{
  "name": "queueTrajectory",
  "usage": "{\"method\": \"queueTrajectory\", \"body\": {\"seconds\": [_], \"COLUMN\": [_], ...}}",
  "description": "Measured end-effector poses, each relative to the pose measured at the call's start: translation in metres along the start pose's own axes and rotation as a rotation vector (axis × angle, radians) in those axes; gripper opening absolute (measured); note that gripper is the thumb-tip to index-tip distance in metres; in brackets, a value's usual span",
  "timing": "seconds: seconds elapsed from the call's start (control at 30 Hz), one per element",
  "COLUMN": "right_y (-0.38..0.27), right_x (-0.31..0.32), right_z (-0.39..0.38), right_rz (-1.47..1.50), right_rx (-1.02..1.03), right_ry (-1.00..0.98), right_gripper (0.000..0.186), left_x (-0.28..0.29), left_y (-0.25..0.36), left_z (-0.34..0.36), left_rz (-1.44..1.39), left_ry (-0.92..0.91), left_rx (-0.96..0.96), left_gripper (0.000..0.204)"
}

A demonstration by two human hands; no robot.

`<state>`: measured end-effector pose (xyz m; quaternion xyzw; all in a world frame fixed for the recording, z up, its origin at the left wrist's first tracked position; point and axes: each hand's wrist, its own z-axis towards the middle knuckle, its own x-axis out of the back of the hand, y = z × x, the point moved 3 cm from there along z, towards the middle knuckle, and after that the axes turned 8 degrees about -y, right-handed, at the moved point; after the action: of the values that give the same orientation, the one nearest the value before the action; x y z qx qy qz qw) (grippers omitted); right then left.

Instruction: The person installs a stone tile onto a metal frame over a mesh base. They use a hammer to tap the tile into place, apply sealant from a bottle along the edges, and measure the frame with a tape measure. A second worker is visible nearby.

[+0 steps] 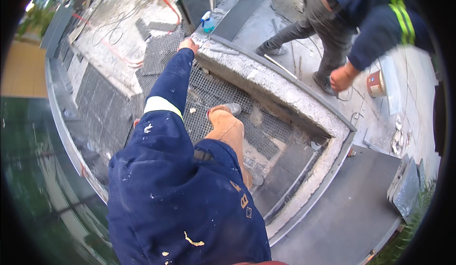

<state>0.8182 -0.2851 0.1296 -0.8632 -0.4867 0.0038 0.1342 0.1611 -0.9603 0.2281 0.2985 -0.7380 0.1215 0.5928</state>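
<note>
Glass (35, 155), dark with green reflections, lies farthest to the left of the hands, behind a curved metal edge. Between it and the left hand (189, 45) are black ribbed mats (104, 106), several overlapping on dusty ground. A red hose (164, 1) lies beyond the hand, slightly to its left. The left hand, at the end of an outstretched navy sleeve (164, 86) with a pale band, rests at the near corner of a low wall (266, 82) with a rough, pale top; the fingers appear curled, but whether they pinch anything cannot be told. The right hand does not show, so its state cannot be told. A spray bottle (207, 23) with blue liquid stands just beyond the left hand, to its right. Nearer the body and right of that hand, the person's leg in tan trousers (228, 129) stands within the wall's angle. Across the wall, well to the right, is a co-worker's hand (343, 77), fingers curled, contents unclear. Farther right are a brown-and-white bucket (376, 84) and, nearer the body, upright grey panels (407, 184).
</note>
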Motion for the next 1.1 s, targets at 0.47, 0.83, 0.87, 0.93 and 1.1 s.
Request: {"method": "queueTrajectory", "body": {"seconds": [0.47, 0.83, 0.87, 0.93, 1.1], "right_y": [-0.076, -0.303, -0.298, -0.288, -0.226], "right_x": [-0.214, -0.320, -0.300, -0.256, -0.116], "right_z": [-0.140, -0.231, -0.238, -0.252, -0.271], "right_rz": [-0.700, -0.396, -0.378, -0.342, 0.150], "right_rx": [0.306, 1.535, 1.562, 1.618, 1.512], "right_ry": [0.609, 0.101, 0.150, 0.249, 0.831], "right_gripper": [0.024, 0.065, 0.065, 0.066, 0.037], "left_x": [-0.007, 0.080, 0.072, 0.059, -0.009], "left_y": [0.079, 0.299, 0.320, 0.343, 0.346], "left_z": [0.176, -0.270, -0.322, -0.427, -0.617], "left_rz": [0.120, -0.008, -0.063, -0.344, -0.727], "left_ry": [-0.013, -0.797, -0.931, -1.236, -1.600], "left_rx": [-0.534, -1.911, -2.112, -2.167, -1.734], "left_gripper": [0.031, 0.024, 0.024, 0.027, 0.090]}}
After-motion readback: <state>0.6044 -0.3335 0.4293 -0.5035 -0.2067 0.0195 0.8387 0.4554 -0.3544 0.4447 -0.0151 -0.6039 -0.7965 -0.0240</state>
